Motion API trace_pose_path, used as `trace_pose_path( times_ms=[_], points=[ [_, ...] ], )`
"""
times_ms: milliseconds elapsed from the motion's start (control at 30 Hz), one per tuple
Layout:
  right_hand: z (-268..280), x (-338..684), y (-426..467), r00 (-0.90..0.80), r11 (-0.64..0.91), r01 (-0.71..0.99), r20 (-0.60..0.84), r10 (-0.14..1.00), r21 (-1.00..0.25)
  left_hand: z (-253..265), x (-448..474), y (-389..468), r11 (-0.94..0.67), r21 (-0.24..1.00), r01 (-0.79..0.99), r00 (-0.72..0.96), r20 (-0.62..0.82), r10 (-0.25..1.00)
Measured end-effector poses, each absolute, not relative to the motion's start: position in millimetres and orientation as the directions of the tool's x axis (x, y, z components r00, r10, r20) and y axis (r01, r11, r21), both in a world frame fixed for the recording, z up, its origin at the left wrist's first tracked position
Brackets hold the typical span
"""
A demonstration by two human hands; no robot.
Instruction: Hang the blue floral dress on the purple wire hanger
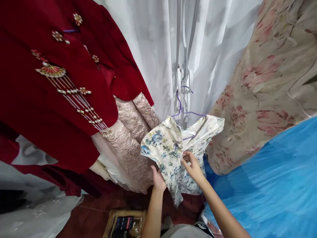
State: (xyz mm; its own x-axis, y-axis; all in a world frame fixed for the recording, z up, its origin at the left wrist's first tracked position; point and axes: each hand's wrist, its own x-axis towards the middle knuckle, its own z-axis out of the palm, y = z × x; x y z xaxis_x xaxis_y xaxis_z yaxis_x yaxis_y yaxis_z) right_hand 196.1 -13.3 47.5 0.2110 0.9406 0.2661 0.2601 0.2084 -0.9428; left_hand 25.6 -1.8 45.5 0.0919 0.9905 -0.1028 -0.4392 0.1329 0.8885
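A cream short-sleeved blouse point(165, 145) with blue and green flowers hangs from a purple wire hanger point(181, 109) in front of me. My right hand point(193, 168) pinches the blouse's front edge near the middle, thumb and fingers together on the cloth. Against the lower side of the blouse, under its sleeve, lies my left hand point(158, 179). Its thumb is stretched out away from the fabric, and its other fingers are partly hidden behind the garment. The hanger's hook sits by white hanging rings point(178, 77) on a white curtain.
On the left hang a dark red velvet jacket point(99, 76) with beaded ornaments and a pink brocade garment point(128, 145). A beige floral dress point(247, 109) and bright blue fabric point(269, 178) fill the right. A wooden crate point(112, 219) with small items stands on the red floor point(86, 211).
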Motion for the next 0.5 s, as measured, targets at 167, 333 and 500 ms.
trace_pose_path(
  times_ms=[167,333,500],
  points=[
    [39,178,7,0.297,0.168,0.334,0.273,0.915,-0.928,34,13,-22,0.16,0.928,-0.338,-0.08,-0.198,0.977],
    [38,155,10,0.244,0.143,0.404,0.257,0.935,-0.903,46,0,-19,0.09,0.925,-0.369,-0.167,-0.162,0.973],
    [36,133,7,0.231,0.14,0.432,0.259,0.938,-0.891,46,-20,-20,0.064,0.944,-0.323,-0.156,-0.12,0.98]
  ],
)
